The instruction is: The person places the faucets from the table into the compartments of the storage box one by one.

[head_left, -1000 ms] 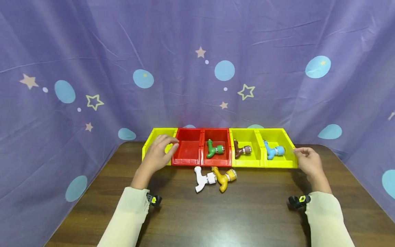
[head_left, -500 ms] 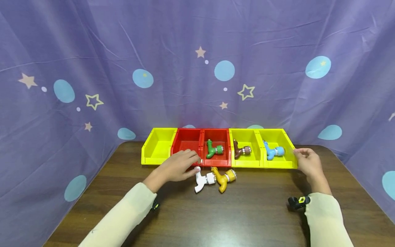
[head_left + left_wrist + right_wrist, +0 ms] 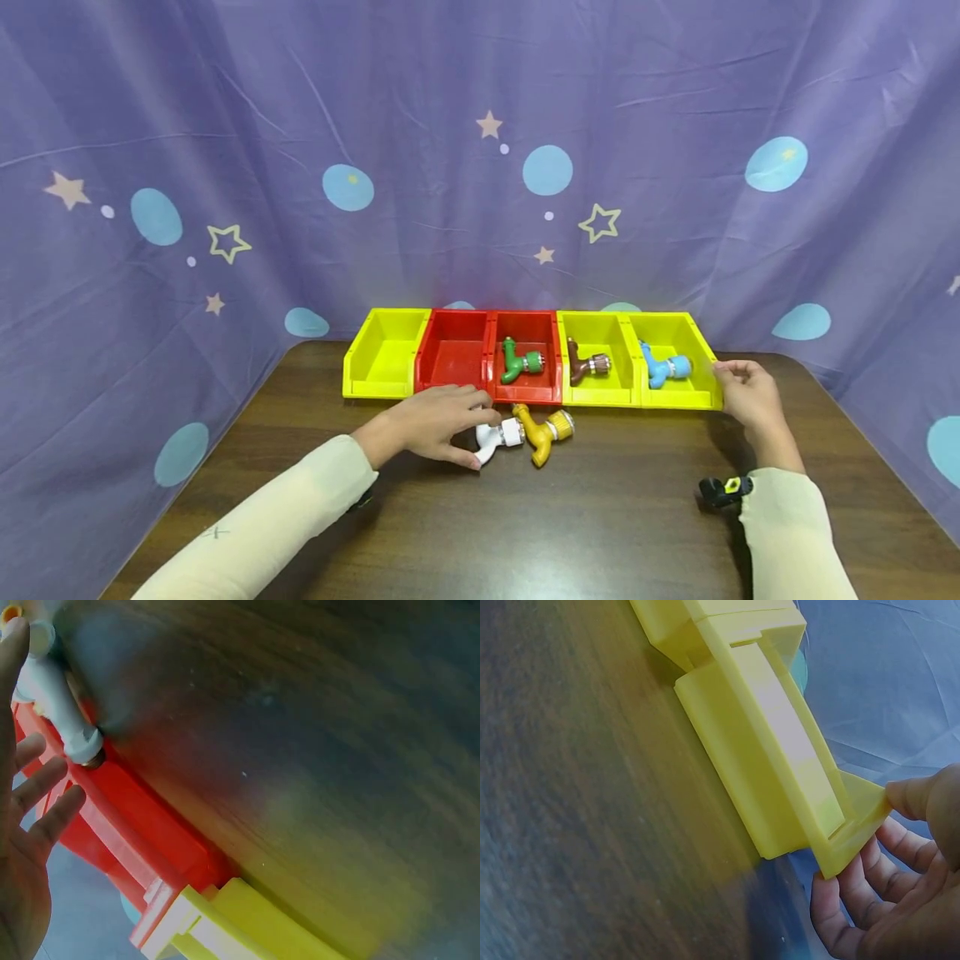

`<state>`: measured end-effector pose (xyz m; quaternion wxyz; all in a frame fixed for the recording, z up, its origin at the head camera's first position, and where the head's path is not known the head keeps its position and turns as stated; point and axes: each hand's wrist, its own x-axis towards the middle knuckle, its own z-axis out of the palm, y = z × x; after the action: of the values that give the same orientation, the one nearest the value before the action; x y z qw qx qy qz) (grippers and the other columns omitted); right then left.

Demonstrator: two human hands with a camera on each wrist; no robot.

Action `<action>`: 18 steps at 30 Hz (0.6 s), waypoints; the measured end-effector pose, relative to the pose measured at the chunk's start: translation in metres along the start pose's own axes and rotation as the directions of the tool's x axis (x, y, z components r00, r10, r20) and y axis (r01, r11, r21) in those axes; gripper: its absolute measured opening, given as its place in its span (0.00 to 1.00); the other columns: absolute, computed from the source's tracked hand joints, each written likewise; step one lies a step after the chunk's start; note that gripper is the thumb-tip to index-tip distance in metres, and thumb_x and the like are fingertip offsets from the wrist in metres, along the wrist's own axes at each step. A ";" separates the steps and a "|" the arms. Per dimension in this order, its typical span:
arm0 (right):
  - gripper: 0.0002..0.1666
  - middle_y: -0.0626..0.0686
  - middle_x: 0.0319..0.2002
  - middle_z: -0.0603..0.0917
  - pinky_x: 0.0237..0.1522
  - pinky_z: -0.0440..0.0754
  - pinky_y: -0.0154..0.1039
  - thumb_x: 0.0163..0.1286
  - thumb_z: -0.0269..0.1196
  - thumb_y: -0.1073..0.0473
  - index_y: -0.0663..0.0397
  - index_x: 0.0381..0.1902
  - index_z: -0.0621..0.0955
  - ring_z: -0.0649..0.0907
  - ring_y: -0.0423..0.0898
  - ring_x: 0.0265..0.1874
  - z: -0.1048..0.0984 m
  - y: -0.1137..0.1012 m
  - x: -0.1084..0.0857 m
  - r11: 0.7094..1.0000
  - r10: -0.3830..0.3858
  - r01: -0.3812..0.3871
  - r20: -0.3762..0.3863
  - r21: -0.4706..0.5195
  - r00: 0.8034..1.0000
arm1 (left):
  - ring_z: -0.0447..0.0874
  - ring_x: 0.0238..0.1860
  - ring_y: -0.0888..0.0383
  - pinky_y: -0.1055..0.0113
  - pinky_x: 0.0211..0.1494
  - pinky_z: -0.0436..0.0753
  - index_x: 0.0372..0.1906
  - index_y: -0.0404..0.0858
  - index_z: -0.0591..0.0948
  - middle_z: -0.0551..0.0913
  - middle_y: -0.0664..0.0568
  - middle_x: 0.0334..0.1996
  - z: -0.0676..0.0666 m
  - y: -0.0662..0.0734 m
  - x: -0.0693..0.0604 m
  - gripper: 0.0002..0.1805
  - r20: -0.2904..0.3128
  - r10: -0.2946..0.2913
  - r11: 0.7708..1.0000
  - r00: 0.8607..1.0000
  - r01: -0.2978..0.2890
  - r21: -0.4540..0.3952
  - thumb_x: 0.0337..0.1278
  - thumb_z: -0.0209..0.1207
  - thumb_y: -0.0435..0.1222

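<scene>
My left hand (image 3: 438, 423) reaches over a white tap (image 3: 497, 437) lying on the table, fingers spread above it and thumb by its spout. In the left wrist view the fingers (image 3: 46, 784) look loosely extended beside the white tap (image 3: 56, 701), not closed round it. A yellow tap (image 3: 545, 432) lies just right of the white one. At the far right, my right hand (image 3: 752, 396) pinches the side wall of the end yellow bin (image 3: 708, 385); the right wrist view has thumb and fingers on the corner of that yellow bin (image 3: 847, 825).
Five-part row: yellow bin (image 3: 386, 354) and red bin (image 3: 453, 354) hold nothing visible. A green tap (image 3: 519, 362), brown tap (image 3: 587, 364) and light blue tap (image 3: 665, 367) lie in the others. Behind hangs a purple curtain (image 3: 420, 108); beneath is a wooden table (image 3: 570, 533).
My left hand has moved right and towards me, from over the leftmost yellow bin to the white tap. My right hand stays on the end bin.
</scene>
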<state>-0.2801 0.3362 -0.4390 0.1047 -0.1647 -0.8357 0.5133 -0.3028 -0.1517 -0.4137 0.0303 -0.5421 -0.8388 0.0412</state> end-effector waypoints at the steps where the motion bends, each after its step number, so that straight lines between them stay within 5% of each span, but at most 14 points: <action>1: 0.31 0.62 0.50 0.74 0.31 0.81 0.37 0.82 0.49 0.44 0.68 0.64 0.70 0.76 0.48 0.37 0.000 0.000 0.000 1.000 -0.002 0.002 0.001 0.002 1.000 | 0.73 0.55 0.60 0.61 0.57 0.77 0.69 0.55 0.72 0.74 0.58 0.59 0.001 0.000 0.001 0.38 0.013 0.009 1.000 1.000 -0.009 0.016 0.58 0.60 0.69; 18: 0.28 0.59 0.47 0.74 0.31 0.81 0.37 0.82 0.49 0.46 0.66 0.63 0.71 0.76 0.45 0.32 0.002 0.002 0.000 1.000 -0.012 0.012 0.001 0.010 1.000 | 0.73 0.60 0.56 0.60 0.63 0.73 0.60 0.60 0.77 0.76 0.53 0.59 0.005 0.006 0.007 0.23 0.056 0.175 0.980 0.983 -0.179 0.082 0.67 0.55 0.64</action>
<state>-0.2802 0.3351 -0.4416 0.1081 -0.1591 -0.8342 0.5169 -0.3008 -0.1436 -0.4195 0.0297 -0.6114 -0.7853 0.0931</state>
